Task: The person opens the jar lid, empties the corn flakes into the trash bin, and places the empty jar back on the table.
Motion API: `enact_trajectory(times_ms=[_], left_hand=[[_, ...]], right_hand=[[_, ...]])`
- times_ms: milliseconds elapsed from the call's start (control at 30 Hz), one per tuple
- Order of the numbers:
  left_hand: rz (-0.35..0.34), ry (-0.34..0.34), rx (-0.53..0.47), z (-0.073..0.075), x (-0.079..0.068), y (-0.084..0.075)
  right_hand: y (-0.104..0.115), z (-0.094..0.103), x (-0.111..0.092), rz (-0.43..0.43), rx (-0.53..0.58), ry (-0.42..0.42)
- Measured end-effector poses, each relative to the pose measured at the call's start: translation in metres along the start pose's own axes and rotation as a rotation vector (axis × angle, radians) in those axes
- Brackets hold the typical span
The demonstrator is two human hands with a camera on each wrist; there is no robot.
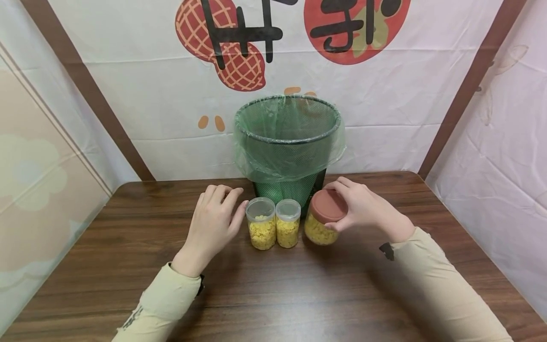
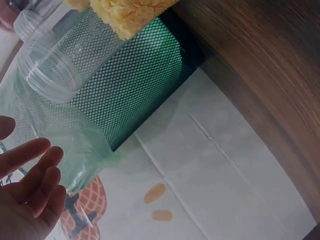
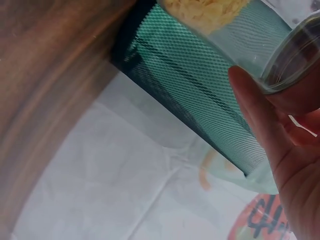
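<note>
My right hand (image 1: 363, 204) grips a clear jar (image 1: 319, 232) of yellow flakes around its reddish-brown lid (image 1: 329, 206), thumb at the near side and fingers at the far side. The jar leans slightly. In the right wrist view, flakes (image 3: 205, 12) lie in the lower part of that jar. Beside it stand two smaller clear jars, a middle one (image 1: 287, 232) and a left one (image 1: 262, 235), both upright with yellow flakes and see-through tops. My left hand (image 1: 209, 223) is next to the left jar, fingers loosely bent and holding nothing.
Right behind the jars stands a mesh bin (image 1: 288, 190) lined with a green plastic bag (image 1: 273, 159). Everything is on a dark wooden table (image 1: 290, 294). A white printed cloth (image 1: 171, 109) hangs behind the table, with more cloth at both sides.
</note>
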State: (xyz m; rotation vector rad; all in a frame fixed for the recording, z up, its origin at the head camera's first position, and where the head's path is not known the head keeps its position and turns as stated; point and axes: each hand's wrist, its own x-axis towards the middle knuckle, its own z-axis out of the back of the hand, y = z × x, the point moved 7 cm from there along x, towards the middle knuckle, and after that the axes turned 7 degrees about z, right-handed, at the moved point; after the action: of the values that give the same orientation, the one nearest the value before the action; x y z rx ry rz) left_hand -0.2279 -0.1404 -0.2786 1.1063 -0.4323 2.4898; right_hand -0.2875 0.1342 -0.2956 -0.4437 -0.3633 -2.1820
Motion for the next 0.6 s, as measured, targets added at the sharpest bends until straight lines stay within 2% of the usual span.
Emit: enact_trajectory(times_ms=[600], left_hand=[[-0.041,-0.066,-0.065,-0.002,0.002,-0.011]], right_hand=[[0.019,0.051,-0.001,0.131,0.052,-0.162]])
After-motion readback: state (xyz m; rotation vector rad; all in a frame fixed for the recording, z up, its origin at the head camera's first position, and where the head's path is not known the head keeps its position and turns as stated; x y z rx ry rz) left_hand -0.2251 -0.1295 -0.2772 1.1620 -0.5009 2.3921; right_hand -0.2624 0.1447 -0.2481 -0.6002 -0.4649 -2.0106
